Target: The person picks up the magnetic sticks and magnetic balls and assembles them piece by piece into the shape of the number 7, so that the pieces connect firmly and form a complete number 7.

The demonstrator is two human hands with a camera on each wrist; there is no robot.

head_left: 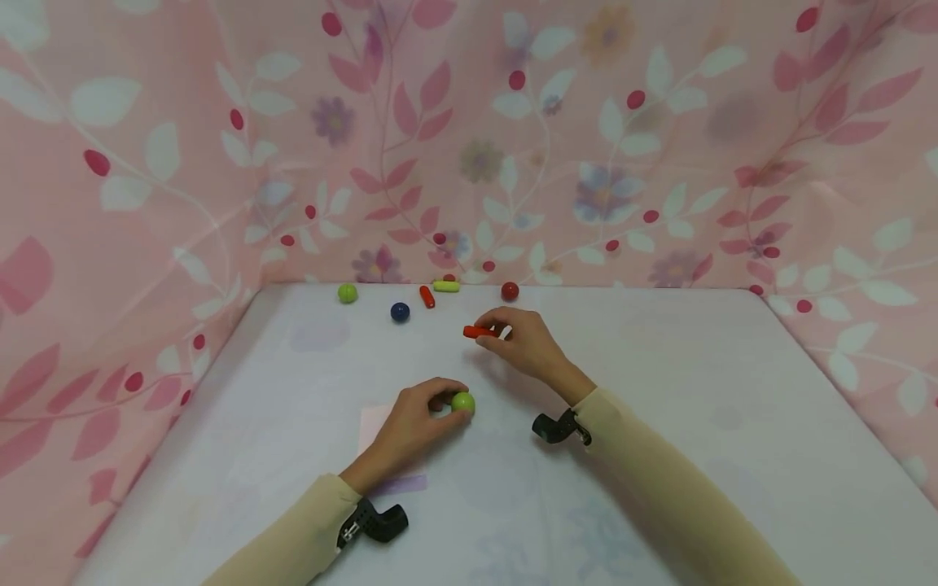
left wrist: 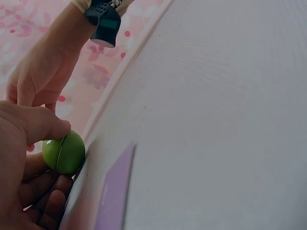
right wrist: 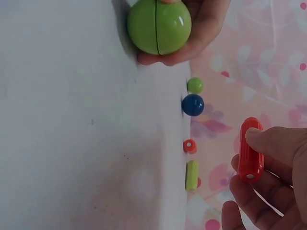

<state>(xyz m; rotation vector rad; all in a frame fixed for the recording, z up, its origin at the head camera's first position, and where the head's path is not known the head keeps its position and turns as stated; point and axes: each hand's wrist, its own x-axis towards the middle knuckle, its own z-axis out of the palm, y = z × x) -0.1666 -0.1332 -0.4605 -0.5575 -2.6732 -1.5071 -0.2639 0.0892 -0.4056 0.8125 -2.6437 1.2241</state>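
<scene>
Near the middle of the white table, my left hand holds a shiny green ball between thumb and fingers. A thin seam runs round this ball in the right wrist view, and it sits at or just above the tabletop. Farther forward and to the right, my right hand pinches a short red ridged rod. That rod shows a small silvery dot on its end and is held up off the table.
Along the back lie another green ball, a dark blue ball, a second red rod, a yellow-green rod and a red ball. Under the left forearm lies a pale pink sheet with a purple strip. Flowered cloth encloses the table.
</scene>
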